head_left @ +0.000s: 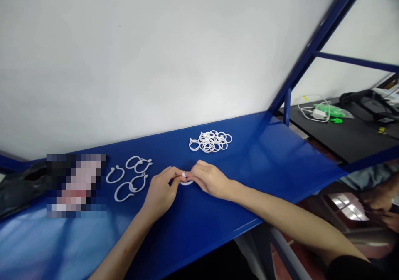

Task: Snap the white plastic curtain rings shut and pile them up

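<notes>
Both of my hands meet over the middle of a blue shelf [264,155]. My left hand [162,188] and my right hand [208,178] each pinch the same white plastic ring [186,182], which rests low against the shelf surface. A pile of several closed white rings [211,141] lies just beyond my hands, near the wall. To the left of my left hand lie several opened white rings [131,176], spread apart on the blue surface.
A white wall stands right behind the shelf. A blue diagonal frame bar [314,43] rises at the right. A black table [343,134] beyond holds a white cable with charger [314,111], green items and a black bag. Another person's hands [380,201] show at lower right.
</notes>
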`<action>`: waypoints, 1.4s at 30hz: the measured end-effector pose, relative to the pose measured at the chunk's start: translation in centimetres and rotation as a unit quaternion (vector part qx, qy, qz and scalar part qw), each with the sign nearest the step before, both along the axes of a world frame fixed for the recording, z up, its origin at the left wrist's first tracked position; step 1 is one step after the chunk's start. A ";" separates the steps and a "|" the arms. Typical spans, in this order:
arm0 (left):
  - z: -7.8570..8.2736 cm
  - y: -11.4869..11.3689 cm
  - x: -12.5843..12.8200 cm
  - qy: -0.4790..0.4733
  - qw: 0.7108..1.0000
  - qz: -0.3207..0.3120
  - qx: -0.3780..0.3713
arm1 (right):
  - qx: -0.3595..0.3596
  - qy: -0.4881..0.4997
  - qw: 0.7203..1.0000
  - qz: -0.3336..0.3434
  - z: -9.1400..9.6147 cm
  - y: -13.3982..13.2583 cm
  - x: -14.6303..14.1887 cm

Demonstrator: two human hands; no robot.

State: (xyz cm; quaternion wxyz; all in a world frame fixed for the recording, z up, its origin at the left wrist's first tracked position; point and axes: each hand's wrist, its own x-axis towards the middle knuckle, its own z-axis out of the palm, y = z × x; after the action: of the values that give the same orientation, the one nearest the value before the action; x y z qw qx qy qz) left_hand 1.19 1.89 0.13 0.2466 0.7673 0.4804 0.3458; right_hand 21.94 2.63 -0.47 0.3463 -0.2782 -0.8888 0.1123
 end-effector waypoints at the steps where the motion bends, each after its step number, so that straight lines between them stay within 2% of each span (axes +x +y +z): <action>1: -0.1 0.0 0.0 0.010 1.000 -0.005 0.007 | 0.013 -0.014 1.000 -0.002 -0.2 0.0 0.0; 4: -0.3 0.2 0.0 0.039 0.999 -0.013 0.012 | 0.031 -0.046 0.998 -0.022 -0.4 -0.2 -0.3; 7: -0.1 1.0 -0.7 0.066 0.998 -0.007 0.012 | 0.036 -0.064 0.995 -0.074 0.1 0.2 -0.7; 10: 0.4 2.2 -2.4 0.116 0.990 0.065 0.038 | 0.030 -0.096 0.979 -0.176 2.0 2.2 -0.6; 12: 0.7 3.0 -4.0 0.189 0.968 0.144 0.076 | -0.027 -0.123 0.958 -0.257 3.7 4.6 -0.3; 14: 0.9 3.6 -5.5 0.293 0.931 0.200 0.084 | -0.098 -0.162 0.936 -0.297 5.1 7.3 -0.2; 15: 0.9 3.7 -6.1 0.336 0.913 0.219 0.071 | -0.110 -0.168 0.930 -0.307 5.6 8.5 -0.2; 17: 0.9 3.9 -6.8 0.389 0.890 0.238 0.032 | -0.130 -0.183 0.921 -0.318 6.0 10.6 -0.5; 19: 0.8 3.9 -7.0 0.398 0.887 0.234 0.000 | -0.146 -0.199 0.912 -0.326 5.8 11.8 -1.0; 22: 0.8 4.0 -6.8 0.390 0.894 0.221 -0.023 | -0.153 -0.212 0.900 -0.349 4.9 11.8 -1.2; 26: 1.0 3.8 -6.5 0.388 0.897 0.210 -0.018 | -0.119 -0.200 0.899 -0.370 4.6 9.8 -0.4; 29: 1.2 3.5 -6.2 0.391 0.897 0.206 0.001 | -0.085 -0.179 0.912 -0.359 4.7 7.5 0.3; 32: 1.7 3.3 -5.7 0.357 0.907 0.223 0.019 | -0.049 -0.137 0.939 -0.312 4.2 5.3 0.3; 35: 2.4 3.0 -4.9 0.216 0.949 0.230 0.006 | -0.044 -0.079 0.971 -0.220 2.9 3.3 -0.5; 37: 2.8 2.7 -4.3 0.065 0.980 0.178 -0.055 | -0.066 -0.030 0.986 -0.153 2.1 2.2 -1.3; 38: 3.0 2.5 -3.9 -0.006 0.986 0.139 -0.092 | -0.083 -0.005 0.989 -0.122 1.8 1.7 -1.7; 40: 3.1 2.0 -3.2 -0.094 0.981 0.071 -0.152 | -0.125 0.032 0.989 -0.074 1.3 1.0 -2.3; 42: 3.1 1.7 -2.5 -0.121 0.975 0.037 -0.183 | -0.165 0.050 0.984 -0.053 1.1 0.6 -2.7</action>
State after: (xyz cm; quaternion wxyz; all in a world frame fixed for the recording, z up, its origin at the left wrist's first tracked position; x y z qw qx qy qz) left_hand -1.35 3.57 3.19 0.4261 0.6433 0.5300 0.3518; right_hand 19.22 3.22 0.59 0.3453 -0.3724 -0.8237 0.2523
